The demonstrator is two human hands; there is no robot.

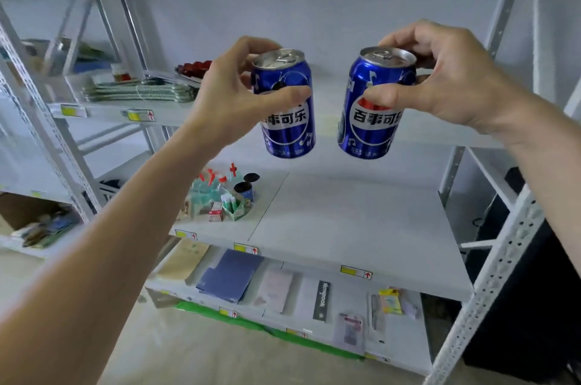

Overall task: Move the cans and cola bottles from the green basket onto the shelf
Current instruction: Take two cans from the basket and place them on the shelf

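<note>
Head view is showing both hands raised in front of a white metal shelf (361,205), each one carrying a blue Pepsi can. Left hand (232,95) is pinching the left can (287,120) near its top, thumb crossing the front, fingers curling round the far side. Right hand (446,83) is pinching the right can (367,133) the same way, thumb on the front, fingertips over the rim. Gripping high is leaving the bases free, probably for setting them down flat on a shelf board. Both cans are hanging in the air, well apart from each other, touching no board. Long axes are running near vertical, pull-tab lids pointing up, bottoms tilting slightly inward, labels facing the camera. Green basket is not clearly showing; only a green strip (270,331) is peeking out under the lowest board. Spray bottles (217,189) are sitting at the middle board's left end.
</note>
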